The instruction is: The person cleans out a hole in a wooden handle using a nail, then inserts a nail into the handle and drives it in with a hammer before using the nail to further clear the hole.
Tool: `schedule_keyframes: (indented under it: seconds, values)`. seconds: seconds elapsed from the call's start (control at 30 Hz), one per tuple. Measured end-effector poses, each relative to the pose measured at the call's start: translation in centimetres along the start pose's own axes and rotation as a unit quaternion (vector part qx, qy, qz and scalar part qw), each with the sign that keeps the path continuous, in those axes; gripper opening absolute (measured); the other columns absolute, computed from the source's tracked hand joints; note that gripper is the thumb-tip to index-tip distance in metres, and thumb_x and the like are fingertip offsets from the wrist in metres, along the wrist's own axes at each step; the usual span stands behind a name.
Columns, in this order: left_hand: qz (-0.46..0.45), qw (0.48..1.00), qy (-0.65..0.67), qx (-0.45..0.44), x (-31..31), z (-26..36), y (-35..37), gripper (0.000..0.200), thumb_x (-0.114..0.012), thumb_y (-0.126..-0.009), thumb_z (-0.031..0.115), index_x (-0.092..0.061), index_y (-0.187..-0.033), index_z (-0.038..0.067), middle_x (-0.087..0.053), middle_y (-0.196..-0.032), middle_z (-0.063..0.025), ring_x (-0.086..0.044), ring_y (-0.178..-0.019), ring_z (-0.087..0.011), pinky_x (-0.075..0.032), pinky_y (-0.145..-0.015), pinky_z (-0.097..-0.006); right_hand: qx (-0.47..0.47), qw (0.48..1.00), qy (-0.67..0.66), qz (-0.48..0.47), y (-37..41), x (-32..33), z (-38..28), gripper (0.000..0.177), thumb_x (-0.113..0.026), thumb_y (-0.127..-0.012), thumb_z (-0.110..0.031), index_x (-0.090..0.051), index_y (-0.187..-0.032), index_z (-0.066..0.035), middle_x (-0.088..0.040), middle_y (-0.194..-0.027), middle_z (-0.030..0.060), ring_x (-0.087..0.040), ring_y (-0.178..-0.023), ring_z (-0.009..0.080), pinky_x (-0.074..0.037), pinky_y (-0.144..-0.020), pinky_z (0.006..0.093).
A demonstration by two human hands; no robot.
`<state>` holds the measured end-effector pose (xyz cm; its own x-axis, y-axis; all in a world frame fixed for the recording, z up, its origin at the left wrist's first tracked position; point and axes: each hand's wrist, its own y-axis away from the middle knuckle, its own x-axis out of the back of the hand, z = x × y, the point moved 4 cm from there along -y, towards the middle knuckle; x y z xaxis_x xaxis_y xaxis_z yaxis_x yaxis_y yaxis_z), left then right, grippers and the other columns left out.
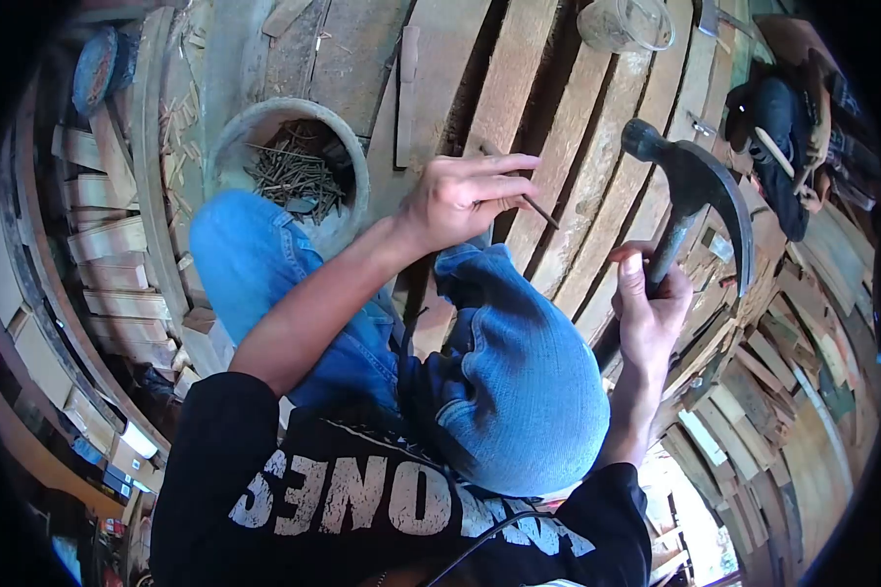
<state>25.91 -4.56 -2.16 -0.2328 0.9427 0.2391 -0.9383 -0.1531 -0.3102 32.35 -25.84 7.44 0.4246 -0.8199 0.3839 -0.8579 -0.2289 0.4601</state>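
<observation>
My left hand (pixel 465 199) is closed in a pinch around a long, dark nail (pixel 541 211). The nail's lower end sticks out past my fingers, above the wooden slats (pixel 597 196). A claw hammer (pixel 697 181) with a dark metal head is raised in my right hand (pixel 651 311); my fingers wrap its handle just below the head. Left of my left hand stands a round bucket (pixel 359 176) holding many loose, rusty nails (pixel 299 171). My jeans-covered knee (pixel 533 372) is bent between my two arms.
A clear plastic tub (pixel 617 24) rests on the slats at the top. Stacked wood pieces (pixel 122 274) line the left side, and more boards (pixel 754 421) are piled at right. Dark objects (pixel 778 137) lie at upper right. A cable (pixel 480 538) crosses my shirt.
</observation>
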Motion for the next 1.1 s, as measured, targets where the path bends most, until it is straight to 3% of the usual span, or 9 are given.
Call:
schedule_keyframes:
  seconds: [0.17,0.23,0.4,0.47,0.53,0.73,0.9,0.97,1.1]
  values:
    - [0.031,0.999,0.009,-0.019,0.1,-1.0,-0.4,0.02,-0.071,-0.073,-0.005,-0.073,-0.092,0.0,-0.072,-0.102,-0.0141,-0.072,-0.091,-0.026,-0.059,-0.078,-0.0316,0.045,0.999,-0.025,0.005,1.5,0.9,0.5,0.033,-0.064,-0.096,-0.03,-0.062,-0.081,-0.002,-0.049,-0.062,-0.007,-0.038,-0.055,0.0024,-0.029,-0.05,0.0205]
    - [0.049,0.998,0.012,-0.039,0.5,-1.0,-0.4,0.02,-0.073,-0.074,-0.004,-0.073,-0.094,-0.001,-0.073,-0.099,-0.014,-0.072,-0.093,-0.0271,-0.059,-0.08,-0.0333,-0.007,0.997,-0.08,-0.014,2.6,0.6,0.6,0.048,-0.051,-0.1,-0.044,-0.057,-0.076,-0.002,-0.044,-0.056,-0.0036,-0.038,-0.045,0.0035,-0.028,-0.042,0.0211]
    - [0.059,0.996,0.008,-0.062,0.0,-1.3,0.0,0.018,-0.074,-0.076,-0.001,-0.072,-0.093,-0.001,-0.073,-0.096,-0.0137,-0.072,-0.091,-0.0274,-0.059,-0.079,-0.0346,0.058,0.989,0.126,-0.042,4.5,0.7,1.1,0.053,-0.049,-0.099,-0.049,-0.053,-0.071,-0.004,-0.044,-0.057,-0.0053,-0.04,-0.048,0.0038,-0.031,-0.045,0.0225]
    - [0.066,0.997,0.014,-0.046,-0.3,-1.4,0.2,0.017,-0.075,-0.076,0.001,-0.072,-0.093,0.0,-0.073,-0.095,-0.0135,-0.072,-0.089,-0.0277,-0.059,-0.077,-0.0348,0.038,0.992,0.12,-0.026,4.9,0.9,1.7,0.037,-0.06,-0.098,-0.032,-0.057,-0.078,-0.001,-0.038,-0.055,-0.0063,-0.033,-0.053,0.0051,-0.027,-0.048,0.0277]
    - [0.063,0.997,0.0,-0.041,-0.5,-1.6,0.2,0.016,-0.069,-0.077,-0.008,-0.071,-0.092,-0.003,-0.073,-0.095,-0.0151,-0.073,-0.089,-0.0258,-0.059,-0.078,-0.0321,0.052,0.991,0.117,-0.029,4.8,0.8,1.4,0.036,-0.061,-0.098,-0.032,-0.059,-0.081,0.0,-0.038,-0.055,-0.0064,-0.034,-0.053,0.005,-0.027,-0.047,0.0277]
    - [0.08,0.996,0.012,-0.05,-0.3,-2.5,-0.6,0.019,-0.079,-0.075,0.004,-0.071,-0.092,-0.002,-0.073,-0.088,-0.0133,-0.073,-0.082,-0.0257,-0.059,-0.071,-0.0326,0.056,0.992,0.108,-0.012,3.5,0.9,-0.3,0.046,-0.049,-0.102,-0.041,-0.054,-0.074,-0.004,-0.043,-0.059,-0.0076,-0.036,-0.05,0.0019,-0.025,-0.046,0.0223]
    - [0.068,0.989,-0.043,-0.127,-0.7,-2.0,-0.7,0.024,-0.085,-0.071,0.013,-0.07,-0.086,0.002,-0.072,-0.083,-0.0124,-0.072,-0.071,-0.0249,-0.058,-0.065,-0.0317,0.084,0.993,0.085,0.024,1.8,-0.4,-2.3,0.03,-0.078,-0.084,-0.031,-0.069,-0.095,-0.005,-0.038,-0.057,-0.0098,-0.034,-0.052,0.0021,-0.024,-0.048,0.0227]
    - [0.075,0.986,-0.059,-0.134,-1.1,-2.0,-0.4,0.028,-0.086,-0.069,0.017,-0.071,-0.088,0.003,-0.072,-0.082,-0.0107,-0.071,-0.07,-0.0245,-0.057,-0.063,-0.0326,0.027,0.989,0.142,0.017,0.6,-1.4,-3.4,0.041,-0.082,-0.08,-0.029,-0.071,-0.112,-0.006,-0.034,-0.055,-0.0104,-0.032,-0.049,0.0021,-0.023,-0.047,0.0229]
    - [0.052,0.988,-0.064,-0.129,-1.7,-1.9,-0.5,0.03,-0.083,-0.071,0.024,-0.07,-0.091,0.006,-0.071,-0.083,-0.0067,-0.07,-0.071,-0.0248,-0.056,-0.064,-0.0332,0.036,0.987,0.153,-0.021,-2.1,-3.9,-2.7,0.035,-0.08,-0.083,-0.021,-0.07,-0.113,-0.005,-0.033,-0.055,-0.0118,-0.029,-0.05,0.0016,-0.021,-0.047,0.0238]
